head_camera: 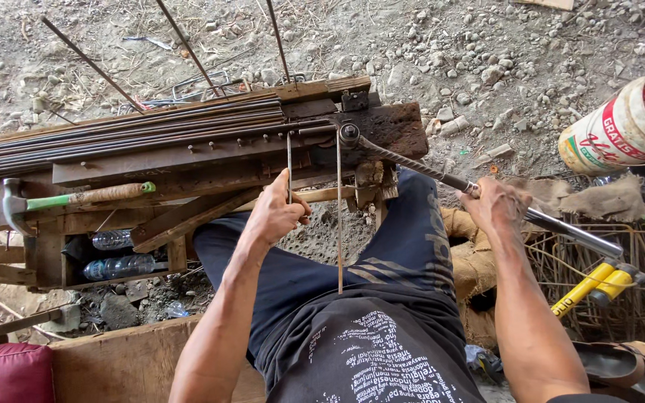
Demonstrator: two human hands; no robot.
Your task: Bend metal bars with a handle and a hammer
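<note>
**Bending a thin steel rod at the wooden bench**

The left hand (278, 211) is closed around a thin, bent grey steel rod (339, 224) that hangs from the rough wooden bench (188, 160). The right hand (496, 205) grips the long ribbed steel bending lever (442, 177), pivoted at the bench's edge. A green-handled hammer (69, 198) lies left.

Wooden bending bench (188, 160): rough, weathered planks, dark with grime. On its top, steel rods (113, 127), matt and rust-brown. At its right end, ribbed rebar lever (412, 160) sleeved in a smooth, dull-grey metal pipe (569, 231). On its left end, hammer (76, 198): dull steel head, green and worn wooden handle. Under it, clear glossy plastic bottles (117, 266). Right of the bench, coarse burlap sacking (606, 201) and a glossy plastic bucket (621, 127).
</note>
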